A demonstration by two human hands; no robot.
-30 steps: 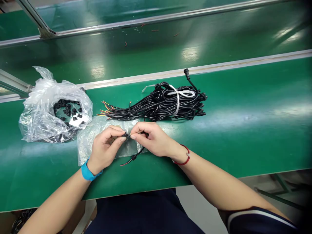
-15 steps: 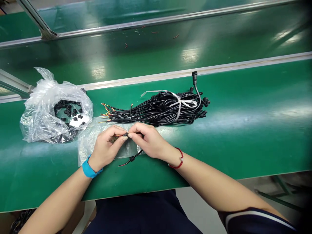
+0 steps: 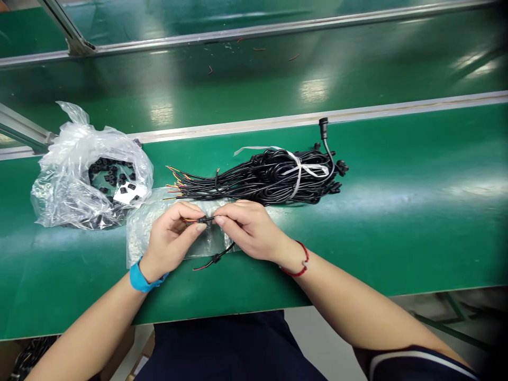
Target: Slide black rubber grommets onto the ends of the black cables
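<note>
Between thumb and forefinger, my left hand (image 3: 171, 233) pinches a small black grommet (image 3: 202, 219) that sits around a black cable. Thin orange and red wires come out of the cable's end under my left fingers. My right hand (image 3: 248, 227) pinches the black cable (image 3: 210, 218) just right of the grommet. Below the hands, another cable end (image 3: 215, 259) with a black grommet on it and a red wire tip lies on the bench. A flat clear plastic bag (image 3: 138, 233) lies beneath both hands.
A clear plastic bag (image 3: 59, 185) of small black grommets stands open at the left. Behind my hands lies a bundle of black cables (image 3: 270, 177), tied with a white strip, with bare wire ends leftward. A metal rail (image 3: 222, 127) runs along the green bench's back.
My right hand has slid a little to the right along the cable, opening a small gap between the two hands. The grommet shows more clearly now. The view has shifted slightly.
</note>
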